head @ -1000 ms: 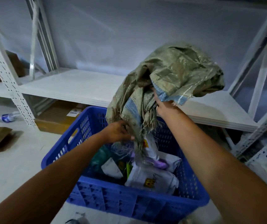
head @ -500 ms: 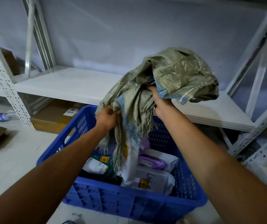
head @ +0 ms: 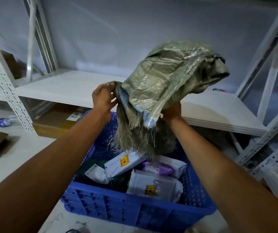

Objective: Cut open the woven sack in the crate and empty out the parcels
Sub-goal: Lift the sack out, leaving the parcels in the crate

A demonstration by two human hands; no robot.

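Woven sack [head: 166, 84] hanging limp and light-looking above the blue crate [head: 134, 211], frayed cut mouth trailing down over the parcels [head: 153, 184], left hand [head: 103, 100] pinching the mouth edge, right hand [head: 170, 113] gripping bunched cloth underneath, shelf board [head: 64, 88] crowding behind, open room lying upward.

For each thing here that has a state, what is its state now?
woven sack: held up over the crate, frayed open end hanging down
blue crate: holds loose parcels
left hand: gripping the sack's edge
right hand: gripping the sack from below
water bottle: lying on the floor
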